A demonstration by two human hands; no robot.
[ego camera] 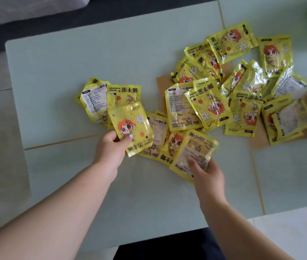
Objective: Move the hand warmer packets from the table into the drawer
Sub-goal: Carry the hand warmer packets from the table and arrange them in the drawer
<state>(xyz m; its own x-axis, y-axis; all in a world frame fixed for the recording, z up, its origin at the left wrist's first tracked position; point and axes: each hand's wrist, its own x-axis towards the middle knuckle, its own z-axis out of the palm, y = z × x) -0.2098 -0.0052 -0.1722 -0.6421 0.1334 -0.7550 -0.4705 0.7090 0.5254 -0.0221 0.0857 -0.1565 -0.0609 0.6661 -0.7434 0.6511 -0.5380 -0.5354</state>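
Main risk, as I judge it: glossy, slippery packets, and each of the hands has only a thumb-and-finger pinch on a corner, so a packet could slide free on the way to the drawer. The drawer is not in frame, so the carry path can't be judged. Packets overlap heavily; lifting one may drag neighbours, and those at the right edge of the frame could go off the surface [55, 72].

Left hand [111, 149], lower centre-left: fingers curled, thumb on top, pinching the lower left corner of the cartoon-face packet [132, 124]. That packet overlaps a small cluster of packets [100, 98] behind it, centre-left. Whether it's lifted or lying flat, can't tell.

Right hand [206, 175], lower centre: thumb pressed on the print-side packet [195, 152], fingers tucked under its near edge, gripping it. It overlaps other packets.

The rest of the hand warmer packets [242, 87] lie scattered over the centre and right, partly on brown cardboard [163, 85]. None look stowed yet; plenty left to move.
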